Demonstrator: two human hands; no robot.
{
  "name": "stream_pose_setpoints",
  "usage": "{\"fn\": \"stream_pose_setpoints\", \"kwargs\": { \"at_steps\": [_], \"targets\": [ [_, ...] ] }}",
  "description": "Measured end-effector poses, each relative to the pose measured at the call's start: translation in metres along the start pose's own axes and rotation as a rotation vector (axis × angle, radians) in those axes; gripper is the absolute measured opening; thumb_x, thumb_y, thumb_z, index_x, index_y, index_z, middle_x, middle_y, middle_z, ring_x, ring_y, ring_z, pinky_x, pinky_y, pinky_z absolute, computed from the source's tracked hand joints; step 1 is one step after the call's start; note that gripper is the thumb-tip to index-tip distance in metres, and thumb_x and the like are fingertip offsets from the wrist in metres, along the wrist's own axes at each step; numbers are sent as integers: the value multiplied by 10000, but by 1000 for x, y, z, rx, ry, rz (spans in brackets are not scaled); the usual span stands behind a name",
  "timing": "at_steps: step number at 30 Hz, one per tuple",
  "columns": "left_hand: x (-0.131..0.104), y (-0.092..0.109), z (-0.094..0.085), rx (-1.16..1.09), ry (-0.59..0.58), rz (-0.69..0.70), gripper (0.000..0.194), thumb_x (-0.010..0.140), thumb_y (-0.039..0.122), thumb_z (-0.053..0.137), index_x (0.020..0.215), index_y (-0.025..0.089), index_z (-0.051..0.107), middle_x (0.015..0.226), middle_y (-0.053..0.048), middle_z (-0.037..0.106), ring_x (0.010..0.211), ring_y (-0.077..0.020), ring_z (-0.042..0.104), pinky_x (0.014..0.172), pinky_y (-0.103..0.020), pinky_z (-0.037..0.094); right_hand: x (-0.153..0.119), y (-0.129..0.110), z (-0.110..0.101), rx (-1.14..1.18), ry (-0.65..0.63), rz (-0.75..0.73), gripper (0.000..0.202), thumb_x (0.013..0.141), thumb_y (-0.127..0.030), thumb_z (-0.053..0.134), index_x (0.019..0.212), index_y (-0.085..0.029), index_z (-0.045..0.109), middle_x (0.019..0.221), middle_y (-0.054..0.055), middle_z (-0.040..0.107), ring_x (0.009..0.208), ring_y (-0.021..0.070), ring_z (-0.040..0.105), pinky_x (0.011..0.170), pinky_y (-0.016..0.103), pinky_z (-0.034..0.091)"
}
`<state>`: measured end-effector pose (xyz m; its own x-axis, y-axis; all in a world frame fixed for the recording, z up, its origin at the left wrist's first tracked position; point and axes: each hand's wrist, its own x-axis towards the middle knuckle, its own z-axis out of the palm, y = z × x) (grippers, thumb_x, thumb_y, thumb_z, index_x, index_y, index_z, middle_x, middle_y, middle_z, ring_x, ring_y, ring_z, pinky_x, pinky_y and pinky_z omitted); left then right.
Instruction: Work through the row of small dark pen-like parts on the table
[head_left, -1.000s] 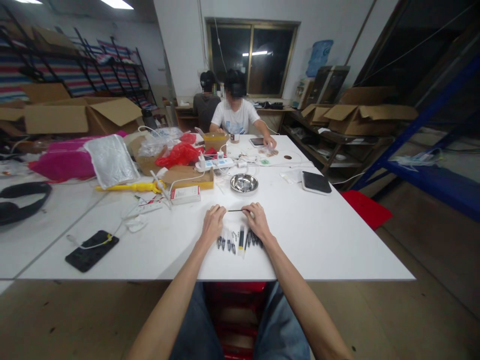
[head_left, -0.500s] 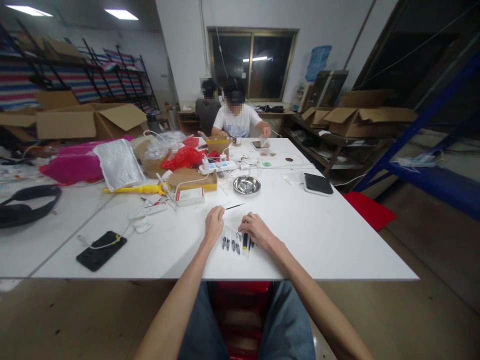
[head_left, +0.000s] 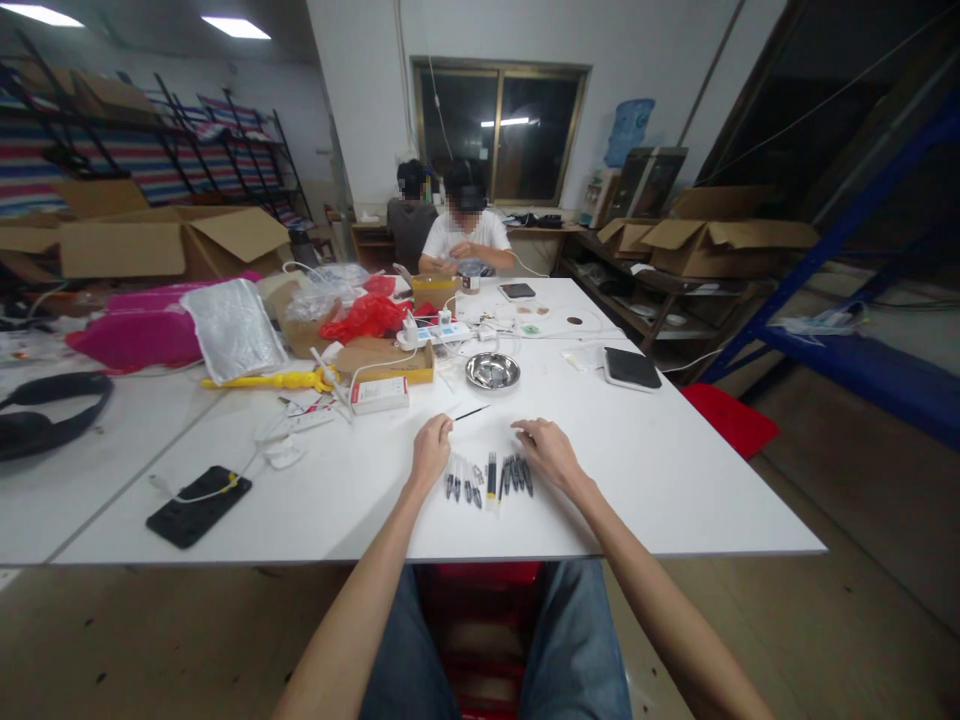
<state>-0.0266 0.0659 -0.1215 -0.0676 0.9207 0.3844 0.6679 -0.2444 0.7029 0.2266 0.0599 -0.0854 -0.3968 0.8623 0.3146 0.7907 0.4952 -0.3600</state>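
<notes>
My left hand (head_left: 432, 448) is closed on one end of a thin dark pen refill (head_left: 471, 412), which points right above the white table. My right hand (head_left: 547, 448) is a little to the right, palm down, fingers bent; whether its thumb and fingertips pinch anything small is too small to tell. Between and below the hands lie several clear tubes with black tips (head_left: 463, 488), small metallic bits (head_left: 478, 474), a black refill bundle with a yellow end (head_left: 491, 476) and several black-tipped pen parts (head_left: 517, 475). A round metal dish (head_left: 493, 371) stands beyond the hands.
A white box (head_left: 379, 394), a yellow-edged carton (head_left: 397, 362), a power strip (head_left: 435, 333) and red plastic (head_left: 369, 315) lie back left. A phone (head_left: 199, 506) with a cable is at left. A black-topped device (head_left: 632, 368) sits right. A person in white sits across.
My right hand has moved right, off the middle of the row, uncovering the refill bundle and dark pen parts. My left hand still holds the refill. The person opposite has drawn an arm back.
</notes>
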Motion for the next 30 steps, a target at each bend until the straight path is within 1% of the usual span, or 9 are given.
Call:
{"fn": "stream_pose_setpoints", "kwargs": {
  "at_steps": [3,8,10,13,17,21,23,26,30],
  "targets": [
    [-1,2,0,9,-26,19,244,956,259,372,808,206,559,777,-16,617,753,-173,556,700,-273,373,-14,14,1,-57,27,191,285,959,-231,479,1169,-191,668,881,97,719,815,236,631,724,321,386],
    [-4,3,1,116,-72,120,257,976,257,353,844,213,569,832,-37,629,822,-196,581,754,-298,402,-21,17,5,4,56,191,243,941,-343,537,1037,-199,708,846,91,695,820,232,627,707,309,408],
    [-6,4,1,135,-95,159,272,988,263,337,859,217,572,837,-41,627,836,-201,589,761,-304,412,-10,13,7,161,108,185,278,915,-386,577,1064,-192,709,868,82,692,812,218,621,729,315,431],
    [-7,6,1,125,-132,224,283,997,272,333,883,219,586,845,-46,636,843,-201,598,782,-313,425,15,2,15,608,107,230,368,843,-453,650,1077,-174,707,810,47,695,679,170,603,665,298,460],
    [-9,10,-2,100,-140,277,273,997,290,362,922,218,614,888,-55,673,883,-208,606,838,-334,426,45,-12,30,1158,127,347,390,717,-512,750,849,-147,712,714,39,686,595,138,578,562,263,448],
    [-10,10,-5,34,-54,197,231,983,314,399,977,231,615,958,-50,693,893,-196,617,836,-312,426,55,-10,24,1280,344,432,358,683,-496,779,744,-158,678,670,22,651,602,125,560,560,246,438],
    [-9,8,-5,-12,9,107,207,972,334,414,943,230,590,864,-27,685,800,-176,618,764,-280,422,54,-5,14,1253,420,436,342,730,-503,736,732,-170,654,665,13,637,614,127,555,559,243,431],
    [-6,4,-4,-30,58,-34,141,937,339,455,897,237,544,645,35,610,610,-151,564,632,-242,365,45,1,3,1148,226,360,327,748,-483,726,718,-170,637,640,13,638,596,130,561,561,249,422],
    [-2,3,-2,37,4,-117,58,847,275,521,800,242,512,528,67,544,514,-138,492,567,-231,277,28,-3,6,1005,-88,243,252,737,-394,743,782,-164,650,602,1,643,570,146,598,582,261,434]
  ]
}}
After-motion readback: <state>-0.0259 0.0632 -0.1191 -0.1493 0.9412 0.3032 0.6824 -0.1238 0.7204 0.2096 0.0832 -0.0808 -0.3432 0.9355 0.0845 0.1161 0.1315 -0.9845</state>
